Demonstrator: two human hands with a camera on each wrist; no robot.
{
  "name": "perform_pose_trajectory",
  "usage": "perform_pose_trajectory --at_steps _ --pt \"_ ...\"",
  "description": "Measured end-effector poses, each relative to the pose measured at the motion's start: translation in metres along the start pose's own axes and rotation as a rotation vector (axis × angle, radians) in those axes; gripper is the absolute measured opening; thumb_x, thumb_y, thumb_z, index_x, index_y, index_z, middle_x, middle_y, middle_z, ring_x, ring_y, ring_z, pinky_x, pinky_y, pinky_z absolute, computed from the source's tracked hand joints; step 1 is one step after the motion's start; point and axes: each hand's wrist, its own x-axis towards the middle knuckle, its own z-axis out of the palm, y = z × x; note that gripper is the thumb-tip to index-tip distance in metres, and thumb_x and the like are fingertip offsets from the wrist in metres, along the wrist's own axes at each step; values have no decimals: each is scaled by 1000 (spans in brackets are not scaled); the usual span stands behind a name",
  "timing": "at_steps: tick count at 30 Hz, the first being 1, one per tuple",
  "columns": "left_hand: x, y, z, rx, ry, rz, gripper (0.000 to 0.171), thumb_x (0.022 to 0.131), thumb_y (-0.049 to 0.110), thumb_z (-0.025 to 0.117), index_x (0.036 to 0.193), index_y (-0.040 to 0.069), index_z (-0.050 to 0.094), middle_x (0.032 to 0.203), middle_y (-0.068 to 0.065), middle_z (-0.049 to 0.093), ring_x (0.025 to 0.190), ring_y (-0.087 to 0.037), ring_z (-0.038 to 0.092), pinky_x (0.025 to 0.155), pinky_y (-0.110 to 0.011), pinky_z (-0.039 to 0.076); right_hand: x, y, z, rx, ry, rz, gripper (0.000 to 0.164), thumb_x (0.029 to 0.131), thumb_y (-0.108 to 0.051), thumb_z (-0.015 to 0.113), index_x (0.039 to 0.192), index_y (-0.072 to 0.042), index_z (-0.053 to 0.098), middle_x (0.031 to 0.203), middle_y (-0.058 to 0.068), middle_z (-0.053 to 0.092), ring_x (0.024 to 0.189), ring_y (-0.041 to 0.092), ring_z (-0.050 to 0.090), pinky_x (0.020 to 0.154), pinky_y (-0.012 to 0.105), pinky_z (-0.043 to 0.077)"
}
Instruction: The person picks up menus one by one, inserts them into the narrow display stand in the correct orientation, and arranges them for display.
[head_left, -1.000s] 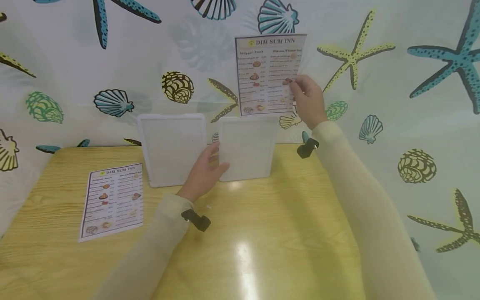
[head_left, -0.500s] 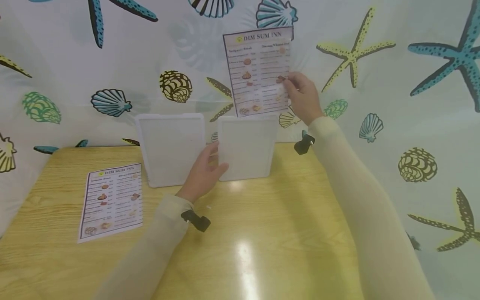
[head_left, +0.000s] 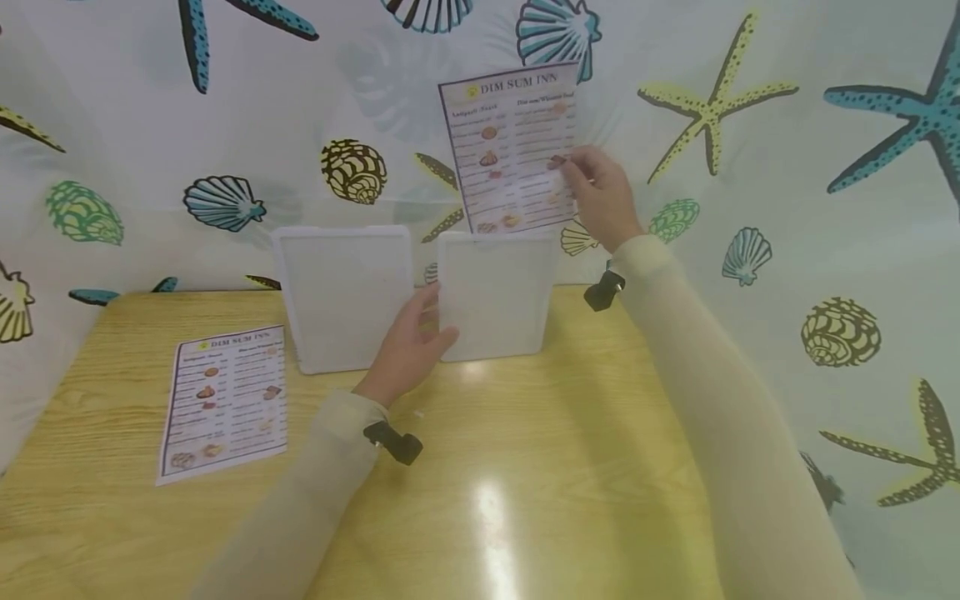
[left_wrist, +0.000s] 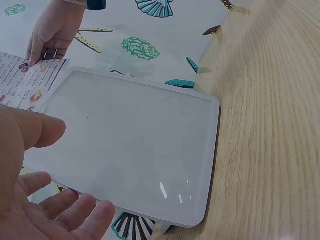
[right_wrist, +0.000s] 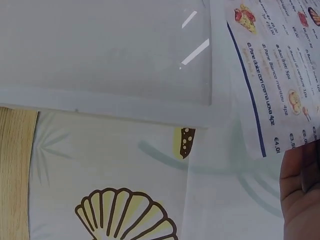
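Observation:
In the head view my right hand (head_left: 600, 196) pinches a printed menu sheet (head_left: 510, 117) by its right side. The sheet is tilted, its bottom edge at the top rim of the right white-rimmed display frame (head_left: 495, 300). My left hand (head_left: 405, 346) is at that frame's left edge, fingers loosely extended, thumb in front of its face. The left wrist view has the thumb and spread fingers (left_wrist: 65, 205) about the frame's edge; firm contact is hard to tell. In the right wrist view the menu's corner (right_wrist: 270, 80) hangs beside the frame's rim (right_wrist: 100, 107).
A second white-rimmed frame (head_left: 348, 300) stands to the left, close to the first. Another menu sheet (head_left: 225, 404) lies on the wooden table (head_left: 540, 483). Behind hangs a cloth (head_left: 292, 108) printed with shells and starfish.
My right hand has carried the menu sheet a little to the left, and the sheet has tilted. It rose, then dropped slightly towards the frame's top. My left hand has stayed in place.

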Motion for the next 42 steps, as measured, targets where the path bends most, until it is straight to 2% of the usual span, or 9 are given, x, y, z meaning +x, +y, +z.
perform_pose_trajectory --at_steps 4,9,16,20,26,31,42 --pt "0 1 0 1 4 4 75 102 22 64 164 14 23 167 -14 29 149 -36 36 117 -54 41 -2 1 7 7 20 -20 21 108 -17 53 113 -2 66 110 8 67 98 14 60 84 26 52" --pt "0 0 0 -4 1 16 75 102 21 64 164 12 23 166 -15 29 149 -37 36 117 -54 41 -7 5 13 29 22 -17 21 107 -17 56 116 -2 68 108 8 68 95 15 60 84 26 53" --pt "1 0 1 -8 1 9 75 102 20 64 164 13 23 166 -15 29 148 -37 36 117 -54 42 -14 10 20 85 -1 41 23 108 -19 56 119 -3 68 112 8 69 99 17 63 88 28 56" --pt "0 0 1 -8 3 8 75 102 19 64 164 13 23 166 -16 29 148 -37 36 116 -55 42 -17 9 22 98 -3 34 24 108 -19 56 120 -1 67 116 11 70 103 19 64 92 30 56" --pt "0 2 1 -6 3 -3 74 102 19 63 164 13 23 166 -15 28 148 -38 36 116 -55 42 -14 3 21 120 -1 26 27 108 -24 56 128 -8 63 121 5 68 110 15 62 97 28 53" --pt "-1 3 1 -3 2 -7 74 102 18 63 164 13 23 167 -15 27 149 -38 36 116 -56 42 -13 -4 20 146 35 33 22 107 -22 58 122 -7 64 116 5 68 108 15 61 95 27 52" --pt "-2 2 2 0 5 -3 75 102 17 63 165 14 23 166 -16 28 149 -38 36 116 -57 42 -18 -9 25 175 48 20 18 106 -20 59 114 -5 65 109 5 69 101 16 62 90 27 53"
